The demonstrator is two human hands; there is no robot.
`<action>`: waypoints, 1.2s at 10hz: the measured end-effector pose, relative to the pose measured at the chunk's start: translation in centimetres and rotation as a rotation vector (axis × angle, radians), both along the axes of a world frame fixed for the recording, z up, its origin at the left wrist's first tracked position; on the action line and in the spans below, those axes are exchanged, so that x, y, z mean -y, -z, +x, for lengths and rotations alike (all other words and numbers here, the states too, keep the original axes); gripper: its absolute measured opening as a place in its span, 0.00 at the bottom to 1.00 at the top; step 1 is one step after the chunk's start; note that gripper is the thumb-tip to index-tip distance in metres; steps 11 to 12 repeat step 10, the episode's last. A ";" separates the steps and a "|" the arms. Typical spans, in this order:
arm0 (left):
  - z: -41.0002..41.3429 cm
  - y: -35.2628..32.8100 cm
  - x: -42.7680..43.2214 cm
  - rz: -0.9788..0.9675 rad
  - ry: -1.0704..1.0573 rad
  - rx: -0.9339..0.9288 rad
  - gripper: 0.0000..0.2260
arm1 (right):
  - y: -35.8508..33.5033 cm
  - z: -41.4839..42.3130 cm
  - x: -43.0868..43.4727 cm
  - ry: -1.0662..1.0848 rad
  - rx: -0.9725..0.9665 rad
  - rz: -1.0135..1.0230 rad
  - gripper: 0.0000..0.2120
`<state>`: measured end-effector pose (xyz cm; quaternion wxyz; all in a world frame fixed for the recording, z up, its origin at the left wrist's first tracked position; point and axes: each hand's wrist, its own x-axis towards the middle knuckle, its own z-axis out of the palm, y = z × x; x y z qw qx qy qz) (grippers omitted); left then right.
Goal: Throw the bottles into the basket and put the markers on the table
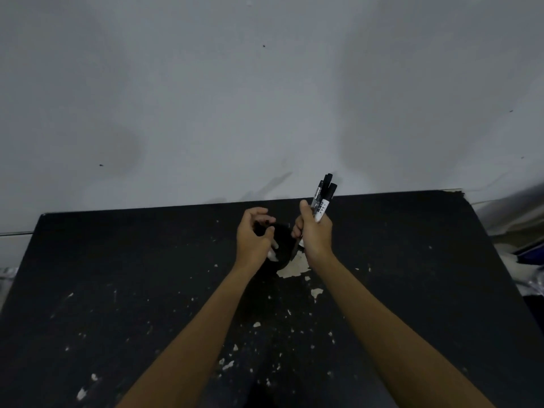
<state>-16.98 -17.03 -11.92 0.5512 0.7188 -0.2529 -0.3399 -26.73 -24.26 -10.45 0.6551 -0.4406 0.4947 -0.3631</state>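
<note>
The right hand [315, 234] covers the middle of the markers [323, 198], so their exact count cannot be told; only caps and some lower tips show. Print on their white barrels is too small to read. A dark round container [281, 245] between the hands is partly hidden by the left hand [254, 235] and merges with the black table [117, 290]; its kind is unclear. Pale, blurred things at the far right [527, 260] are cut by the edge. Both forearms run off the near edge.
</note>
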 end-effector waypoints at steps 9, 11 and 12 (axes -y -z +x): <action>2.3 -2.9 -0.8 0.061 0.122 0.033 0.12 | 0.0 1.9 -0.8 -0.309 -0.327 -0.433 0.07; 2.8 -3.9 -1.5 0.118 0.148 0.108 0.14 | -1.3 1.4 -0.9 -0.373 -0.445 -0.469 0.13; 2.8 -3.9 -1.5 0.118 0.148 0.108 0.14 | -1.3 1.4 -0.9 -0.373 -0.445 -0.469 0.13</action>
